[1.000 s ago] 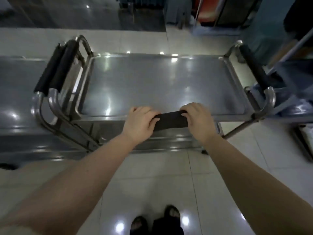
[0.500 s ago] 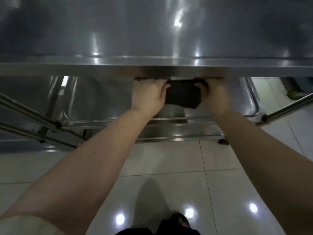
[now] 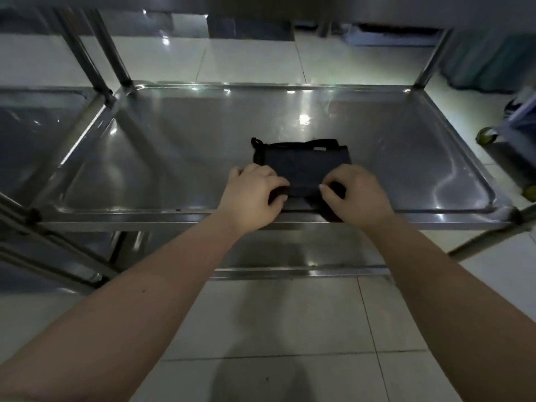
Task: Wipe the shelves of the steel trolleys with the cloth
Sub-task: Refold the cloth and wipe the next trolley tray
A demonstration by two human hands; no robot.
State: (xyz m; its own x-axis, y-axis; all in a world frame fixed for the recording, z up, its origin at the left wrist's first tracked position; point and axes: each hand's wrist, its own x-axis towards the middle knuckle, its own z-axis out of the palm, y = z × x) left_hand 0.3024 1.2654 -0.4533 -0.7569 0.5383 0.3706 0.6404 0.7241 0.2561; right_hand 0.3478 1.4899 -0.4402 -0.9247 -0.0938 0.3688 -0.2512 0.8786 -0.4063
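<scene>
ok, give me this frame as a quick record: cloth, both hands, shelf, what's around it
cloth: dark, folded, lying flat on the shelf
shelf: steel, raised rim, glossy with light reflections
left hand: grips the cloth's near edge, thumb on top
right hand: grips the same near edge, thumb on top
lower shelf: directly beneath, partly visible
second trolley: alongside on the left
floor: pale tiles

glossy pale floor tiles (image 3: 275, 314) with dark grout lines reflect small bright spots of light; the room is dim, and teal fabric (image 3: 493, 62) hangs far right
</scene>
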